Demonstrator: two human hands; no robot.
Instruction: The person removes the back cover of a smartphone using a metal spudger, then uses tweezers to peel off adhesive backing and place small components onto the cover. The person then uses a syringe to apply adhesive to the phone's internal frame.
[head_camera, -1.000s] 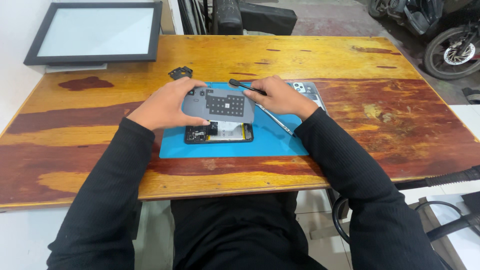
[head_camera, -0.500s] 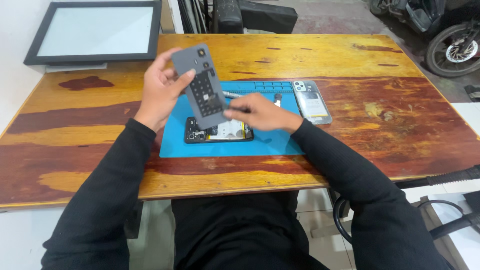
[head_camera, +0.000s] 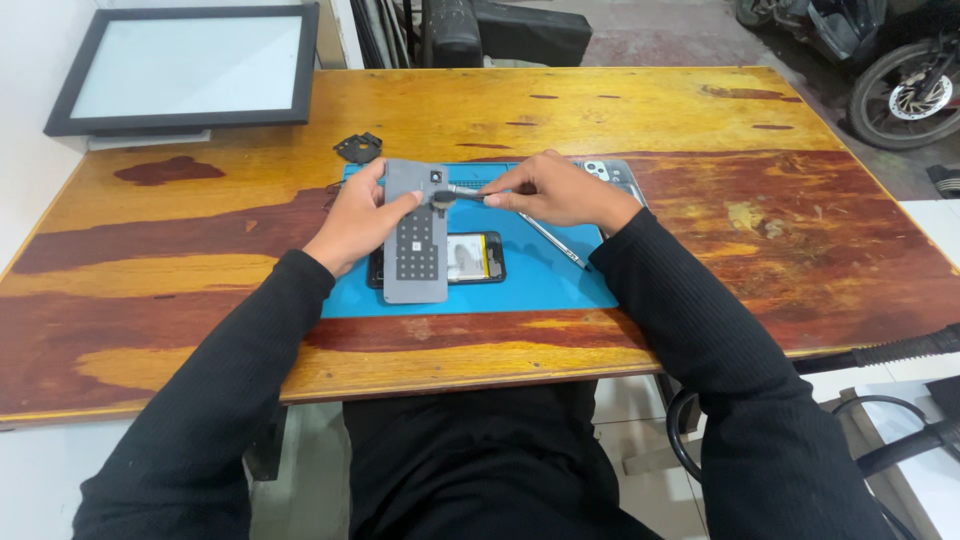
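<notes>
Holding a grey rectangular perforated plate (head_camera: 417, 232) over the blue work mat (head_camera: 560, 285), left hand (head_camera: 356, 220) grips its upper left edge, long axis toward the body, while right hand (head_camera: 553, 190) pinches a slim brush-tipped tool (head_camera: 462, 194) touching the plate's top, opened phone (head_camera: 470, 258) beneath.

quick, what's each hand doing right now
Left hand: closed on the grey panel.
Right hand: closed on a small brush touching the panel.
</notes>
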